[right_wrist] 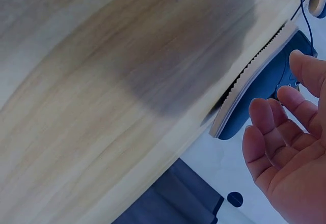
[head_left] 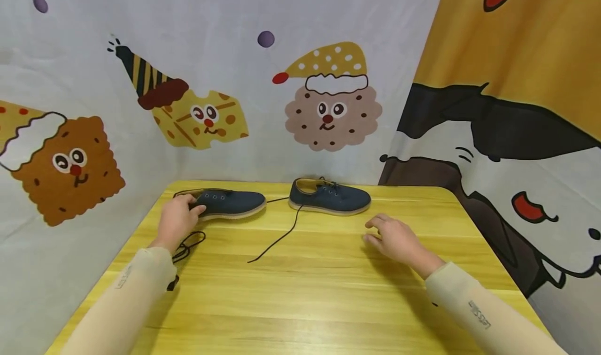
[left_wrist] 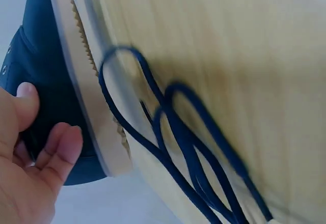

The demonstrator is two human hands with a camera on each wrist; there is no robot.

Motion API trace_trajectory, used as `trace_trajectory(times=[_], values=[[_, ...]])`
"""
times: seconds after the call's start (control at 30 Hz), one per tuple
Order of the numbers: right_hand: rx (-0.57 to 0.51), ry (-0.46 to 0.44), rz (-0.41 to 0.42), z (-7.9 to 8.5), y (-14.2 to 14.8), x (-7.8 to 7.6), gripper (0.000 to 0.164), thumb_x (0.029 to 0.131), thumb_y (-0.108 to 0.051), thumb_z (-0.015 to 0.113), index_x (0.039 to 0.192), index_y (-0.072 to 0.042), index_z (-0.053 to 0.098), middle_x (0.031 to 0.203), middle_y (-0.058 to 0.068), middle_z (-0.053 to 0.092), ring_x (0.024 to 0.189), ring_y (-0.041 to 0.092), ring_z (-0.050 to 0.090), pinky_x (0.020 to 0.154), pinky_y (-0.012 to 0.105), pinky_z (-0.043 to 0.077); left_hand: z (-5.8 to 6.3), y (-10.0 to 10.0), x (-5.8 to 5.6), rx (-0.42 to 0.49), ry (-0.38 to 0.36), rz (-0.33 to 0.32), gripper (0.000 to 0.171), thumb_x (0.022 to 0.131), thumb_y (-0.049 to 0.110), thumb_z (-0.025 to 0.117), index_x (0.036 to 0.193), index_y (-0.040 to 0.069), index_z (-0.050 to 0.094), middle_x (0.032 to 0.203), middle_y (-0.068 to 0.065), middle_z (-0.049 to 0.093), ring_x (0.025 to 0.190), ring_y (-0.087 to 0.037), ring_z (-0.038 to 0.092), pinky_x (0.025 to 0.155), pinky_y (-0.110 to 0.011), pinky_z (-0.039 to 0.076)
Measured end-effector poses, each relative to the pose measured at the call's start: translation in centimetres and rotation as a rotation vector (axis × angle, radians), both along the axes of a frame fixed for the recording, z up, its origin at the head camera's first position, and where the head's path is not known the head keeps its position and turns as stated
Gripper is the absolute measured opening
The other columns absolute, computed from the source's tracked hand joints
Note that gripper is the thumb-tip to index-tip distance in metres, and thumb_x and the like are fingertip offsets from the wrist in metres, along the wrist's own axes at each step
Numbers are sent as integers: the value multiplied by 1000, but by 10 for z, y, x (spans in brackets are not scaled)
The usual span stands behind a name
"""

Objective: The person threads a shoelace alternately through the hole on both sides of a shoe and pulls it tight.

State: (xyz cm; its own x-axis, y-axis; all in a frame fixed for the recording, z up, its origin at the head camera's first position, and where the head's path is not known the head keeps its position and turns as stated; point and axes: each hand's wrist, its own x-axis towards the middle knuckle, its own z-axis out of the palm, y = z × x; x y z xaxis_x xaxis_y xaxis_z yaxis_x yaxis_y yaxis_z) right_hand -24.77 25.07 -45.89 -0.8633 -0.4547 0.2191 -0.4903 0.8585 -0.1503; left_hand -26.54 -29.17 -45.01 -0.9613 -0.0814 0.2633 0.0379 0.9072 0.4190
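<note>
Near the back left corner of the table stands a navy blue lace-up shoe (head_left: 235, 202) with a pale sole, toe pointing right. My left hand (head_left: 179, 215) holds it near the heel; in the left wrist view the fingers (left_wrist: 66, 145) and thumb lie at its opening edge. A second matching shoe (head_left: 345, 198) sits to the right, its lace (head_left: 281, 236) trailing forward over the tabletop. My right hand (head_left: 394, 239) hovers with loosely bent fingers in front of that shoe's toe, touching nothing. In the right wrist view the hand (right_wrist: 285, 147) holds nothing.
A bundle of dark cord (head_left: 188, 246) lies on the wooden table (head_left: 300, 313) beside my left wrist, partly hidden by the sleeve. Behind the table hangs a white curtain (head_left: 225, 21) printed with cartoon figures; a yellow printed part (head_left: 554, 47) is at the right.
</note>
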Motion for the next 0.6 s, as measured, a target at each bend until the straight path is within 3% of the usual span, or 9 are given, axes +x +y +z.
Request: trace_trajectory(times=[0.17, 0.27, 0.4, 0.6], values=[[-9, 4, -4, 2, 0, 3, 34, 81, -39, 65, 105, -16, 62, 102, -2, 56, 75, 11, 56, 66, 35, 46, 8, 38, 29, -120, 235, -154, 26, 82, 34, 66, 90, 10, 62, 81, -6, 58, 60, -20, 55, 55, -38, 45], [-13, -2, -2, 3, 0, 4, 36, 81, -44, 63, 105, -17, 62, 102, -3, 56, 75, 11, 56, 66, 34, 46, 14, 71, 46, -166, 341, -258, 22, 80, 33, 68, 84, 13, 62, 76, -1, 59, 59, -16, 55, 53, -35, 45], [-30, -7, -5, 3, 3, 6, 39, 82, -47, 59, 105, -16, 63, 102, -3, 56, 76, 13, 58, 64, 33, 46, 17, 122, 67, -169, 370, -377, 18, 81, 33, 67, 78, 18, 58, 71, 6, 55, 55, -8, 50, 49, -28, 42], [-51, 1, -33, 4, 10, 6, 28, 83, -35, 63, 104, -17, 62, 103, -3, 56, 78, 16, 59, 63, 32, 46, 10, 191, 90, -191, 364, -531, 25, 83, 32, 63, 70, 22, 45, 63, 13, 40, 50, -2, 39, 44, -20, 34]])
